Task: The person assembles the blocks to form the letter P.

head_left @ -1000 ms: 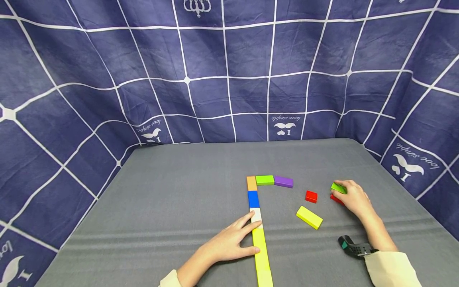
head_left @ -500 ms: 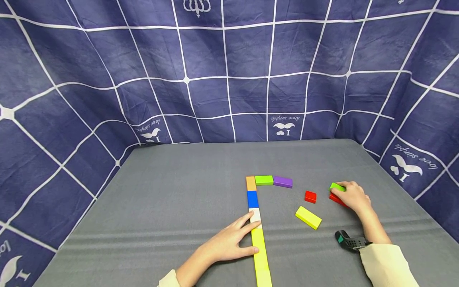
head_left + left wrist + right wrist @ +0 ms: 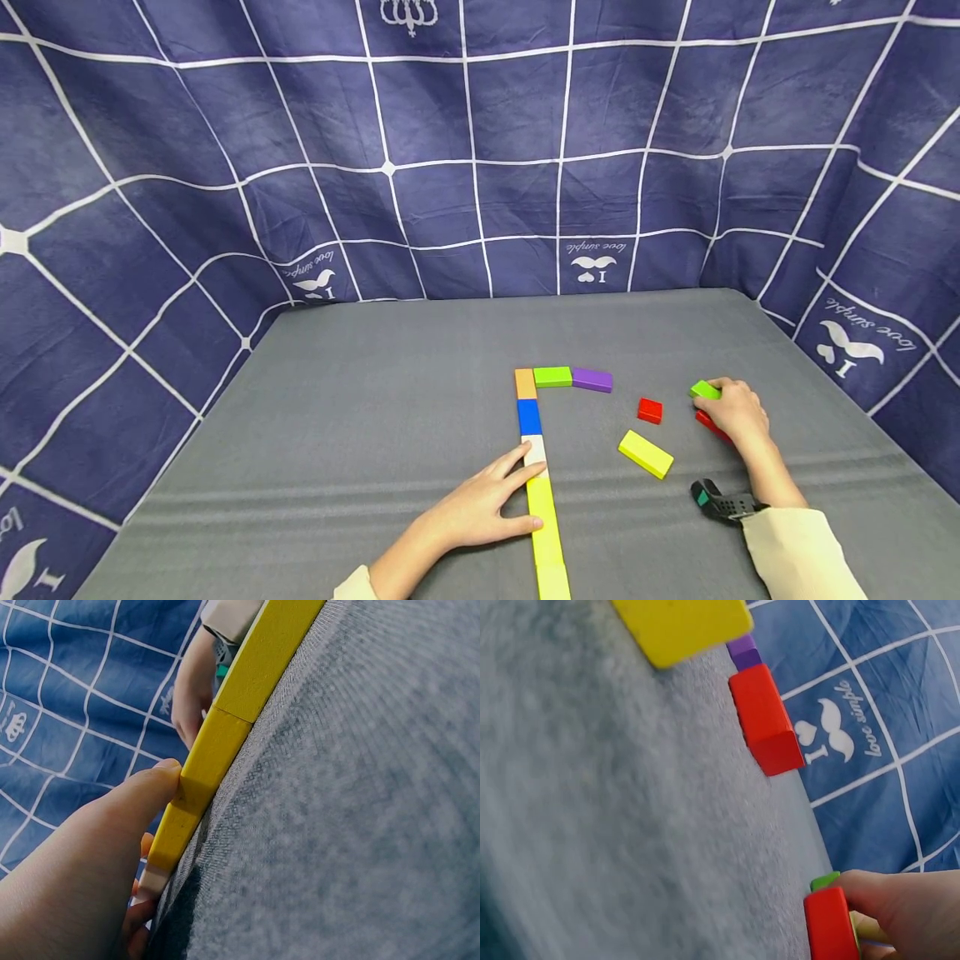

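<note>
My right hand pinches a green block between thumb and fingers at the table's right. Close beside it, partly behind the hand, lies a long red block; the right wrist view shows this red block near the thumb. My left hand rests against a line of blocks with fingers spread. Its fingertips touch a white block, while the thumb touches the long yellow block. A blue block and an orange block continue the line away from me.
From the orange block, another green block and a purple block run right. Between line and right hand lie a small red block and a loose yellow block. Blue curtains stand behind the grey table.
The right forearm has swung slightly left. The long red block has shifted a little nearer me and right, apart from the green one. My left hand has stayed put.
</note>
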Demonstrator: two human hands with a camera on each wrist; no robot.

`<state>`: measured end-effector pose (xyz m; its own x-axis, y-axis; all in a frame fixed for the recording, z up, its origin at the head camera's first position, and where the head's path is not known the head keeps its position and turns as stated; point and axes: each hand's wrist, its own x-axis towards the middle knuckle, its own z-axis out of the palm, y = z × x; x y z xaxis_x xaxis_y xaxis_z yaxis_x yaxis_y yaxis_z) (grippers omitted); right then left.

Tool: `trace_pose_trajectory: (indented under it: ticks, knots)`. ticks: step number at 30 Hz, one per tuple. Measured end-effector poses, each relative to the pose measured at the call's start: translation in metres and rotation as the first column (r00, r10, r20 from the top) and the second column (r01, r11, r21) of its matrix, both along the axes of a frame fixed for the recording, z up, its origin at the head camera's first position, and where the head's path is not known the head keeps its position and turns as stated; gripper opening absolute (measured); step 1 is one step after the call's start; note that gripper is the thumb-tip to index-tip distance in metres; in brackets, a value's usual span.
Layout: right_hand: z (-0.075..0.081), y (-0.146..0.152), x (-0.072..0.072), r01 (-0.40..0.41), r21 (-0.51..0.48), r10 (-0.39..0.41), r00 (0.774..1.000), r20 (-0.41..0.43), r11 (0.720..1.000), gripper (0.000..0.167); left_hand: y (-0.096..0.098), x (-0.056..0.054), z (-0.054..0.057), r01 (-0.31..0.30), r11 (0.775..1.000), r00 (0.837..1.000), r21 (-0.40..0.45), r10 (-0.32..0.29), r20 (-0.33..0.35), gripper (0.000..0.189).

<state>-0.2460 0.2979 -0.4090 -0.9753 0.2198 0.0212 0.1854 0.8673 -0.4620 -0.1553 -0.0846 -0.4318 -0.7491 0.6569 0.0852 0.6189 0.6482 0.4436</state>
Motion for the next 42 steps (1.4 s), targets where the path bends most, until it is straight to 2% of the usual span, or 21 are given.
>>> trace_pose_trajectory:
  ticks: [8, 15, 19, 22, 29, 35, 42]
  knots:
    - [0.008, 0.004, 0.001, -0.006, 0.002, 0.006, 1.000, 0.013, 1.000, 0.051, -0.001, 0.002, 0.000, 0.001, 1.000, 1.000, 0.006, -0.001, -0.015, 0.062]
    - [0.023, -0.012, 0.000, -0.015, 0.007, 0.016, 0.992, -0.125, 1.000, 0.049, -0.003, 0.001, -0.002, -0.012, 1.000, 1.000, 0.010, 0.012, -0.018, 0.061]
    - [0.033, -0.029, -0.001, -0.052, 0.002, 0.051, 0.984, -0.172, 0.999, 0.050, -0.003, 0.000, 0.000, -0.024, 1.000, 1.000, 0.008, 0.024, -0.004, 0.062]
    - [0.036, -0.042, 0.001, -0.085, 0.010, 0.085, 0.981, -0.175, 0.996, 0.051, -0.002, 0.001, 0.000, -0.021, 1.000, 1.000, 0.003, 0.021, 0.004, 0.061]
    - [0.031, -0.081, 0.004, -0.185, 0.041, 0.189, 0.973, -0.130, 0.982, 0.050, 0.000, 0.002, 0.000, -0.015, 1.000, 1.000, 0.003, 0.015, -0.008, 0.061]
    - [0.017, -0.108, 0.007, -0.264, 0.063, 0.269, 0.959, -0.091, 0.962, 0.046, 0.000, 0.001, -0.001, -0.013, 1.000, 1.000, 0.001, 0.013, -0.007, 0.062]
    - [0.006, -0.108, 0.003, -0.257, 0.063, 0.260, 0.965, -0.036, 0.964, 0.043, 0.000, 0.001, -0.001, -0.009, 1.000, 1.000, -0.004, 0.009, 0.000, 0.062]
